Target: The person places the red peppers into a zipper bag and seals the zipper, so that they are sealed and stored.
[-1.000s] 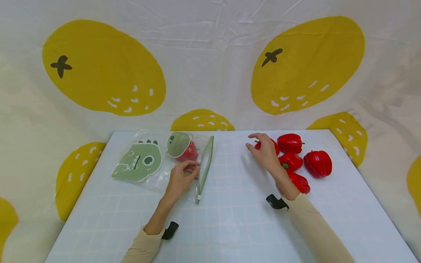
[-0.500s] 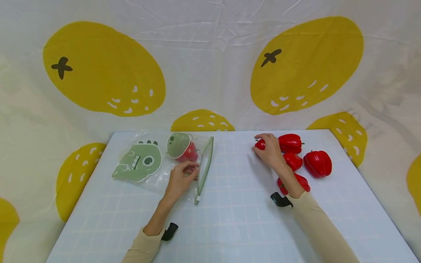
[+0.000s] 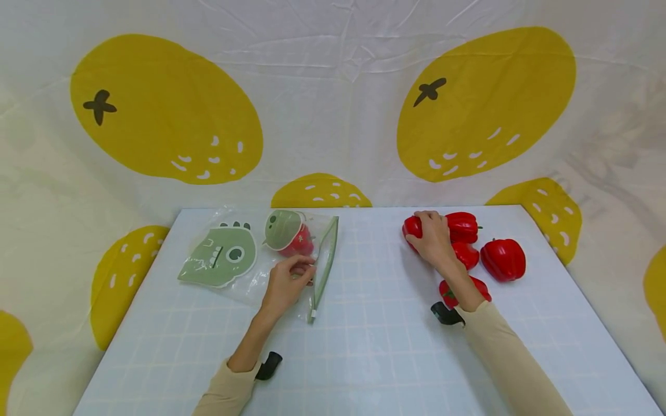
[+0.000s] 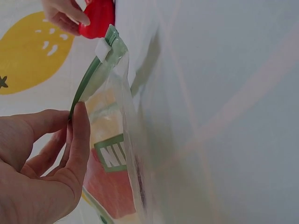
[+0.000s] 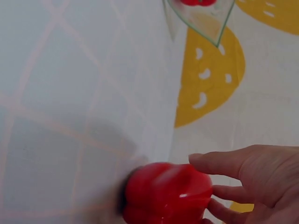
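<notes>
My left hand (image 3: 286, 283) pinches the opening edge of a clear zip bag (image 4: 107, 60) with a green slider strip, thumb against fingers. The bag lies on the table with a green monster print, its mouth partly spread. Inside it shows a red bell pepper (image 3: 298, 242), partly behind the print. At the back right, my right hand (image 3: 434, 240) grips another red bell pepper (image 3: 411, 229), thumb on one side and fingers on the other. In the right wrist view this pepper (image 5: 166, 193) seems to rest on the table; the fingertips are partly hidden behind it.
Several more red bell peppers sit close by: one behind the right hand (image 3: 462, 226), one at far right (image 3: 503, 260), one beside the wrist (image 3: 465, 255) and one under the forearm (image 3: 448, 293). A fabric backdrop (image 3: 333, 127) with yellow fruit prints rises behind the table (image 3: 364, 346).
My right hand has moved slightly right and closed around the back-left pepper, which has turned so its stem no longer shows at the left. The left hand and bag have stayed in place.
</notes>
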`<state>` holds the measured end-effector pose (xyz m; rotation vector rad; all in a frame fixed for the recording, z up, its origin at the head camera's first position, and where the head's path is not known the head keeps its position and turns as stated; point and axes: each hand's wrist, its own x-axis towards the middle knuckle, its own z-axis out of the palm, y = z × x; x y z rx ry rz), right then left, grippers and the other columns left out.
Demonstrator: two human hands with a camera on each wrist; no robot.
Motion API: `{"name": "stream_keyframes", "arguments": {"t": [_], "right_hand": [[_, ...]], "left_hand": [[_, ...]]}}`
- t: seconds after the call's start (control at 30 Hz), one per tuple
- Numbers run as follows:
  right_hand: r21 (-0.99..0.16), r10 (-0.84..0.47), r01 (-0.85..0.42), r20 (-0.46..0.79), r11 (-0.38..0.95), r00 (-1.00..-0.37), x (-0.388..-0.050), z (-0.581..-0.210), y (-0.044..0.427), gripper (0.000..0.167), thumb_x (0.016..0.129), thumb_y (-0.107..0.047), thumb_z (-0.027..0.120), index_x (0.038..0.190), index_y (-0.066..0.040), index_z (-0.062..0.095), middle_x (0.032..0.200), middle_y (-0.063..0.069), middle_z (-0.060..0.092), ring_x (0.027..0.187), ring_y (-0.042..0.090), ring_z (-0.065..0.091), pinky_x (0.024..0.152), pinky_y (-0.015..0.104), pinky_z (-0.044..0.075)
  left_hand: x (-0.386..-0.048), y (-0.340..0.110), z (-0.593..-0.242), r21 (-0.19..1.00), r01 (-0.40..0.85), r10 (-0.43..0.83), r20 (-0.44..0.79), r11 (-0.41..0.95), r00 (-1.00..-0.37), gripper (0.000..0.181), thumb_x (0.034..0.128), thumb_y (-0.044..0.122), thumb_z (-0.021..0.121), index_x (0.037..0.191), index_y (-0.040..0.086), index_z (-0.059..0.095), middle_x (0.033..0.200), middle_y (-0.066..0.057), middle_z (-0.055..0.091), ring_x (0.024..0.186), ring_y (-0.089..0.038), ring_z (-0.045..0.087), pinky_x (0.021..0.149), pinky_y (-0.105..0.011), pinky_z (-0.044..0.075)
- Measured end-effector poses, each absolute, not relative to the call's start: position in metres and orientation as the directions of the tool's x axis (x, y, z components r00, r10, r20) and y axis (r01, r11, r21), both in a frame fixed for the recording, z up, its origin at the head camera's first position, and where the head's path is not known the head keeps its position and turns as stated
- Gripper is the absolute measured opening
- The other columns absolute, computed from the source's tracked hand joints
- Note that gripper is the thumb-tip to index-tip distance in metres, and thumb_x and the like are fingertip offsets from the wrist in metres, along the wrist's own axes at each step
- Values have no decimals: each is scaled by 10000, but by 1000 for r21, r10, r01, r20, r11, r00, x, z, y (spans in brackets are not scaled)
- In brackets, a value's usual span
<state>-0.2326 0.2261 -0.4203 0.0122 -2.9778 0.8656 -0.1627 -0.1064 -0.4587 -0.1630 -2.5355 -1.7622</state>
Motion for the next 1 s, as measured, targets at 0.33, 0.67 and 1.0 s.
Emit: {"name": "stream_keyframes", "arguments": {"t": [0.33,0.67,1.0], "right_hand": [[-553,34,3,46,833,-998,-234,-417,229,656,862,-69,795,1422,10,464,1430,300,411,1302,490,395,952,662,515],[-472,17,10,11,882,-1000,-236,-415,231,680,868,-128,799,1463,-5,494,1461,311,396,1309,507,391,946,659,520],[-490,17,21,-13,872,-1000,-233,-411,234,680,842,-147,832,1423,-7,508,1420,308,436,1302,485,439,933,649,530]], "left_hand": [[-165,-107,-459,937,119,62,104,329,-993,173,919,0,745,1090,-16,730,938,-119,722,807,-243,697,682,-249,611],[-164,-106,-460,941,107,57,93,322,-994,166,923,6,741,1086,-20,729,924,-118,720,792,-238,693,682,-248,610],[-164,-107,-461,941,115,58,101,318,-993,170,920,2,743,1086,-30,727,915,-117,718,787,-236,695,676,-256,613]]}}
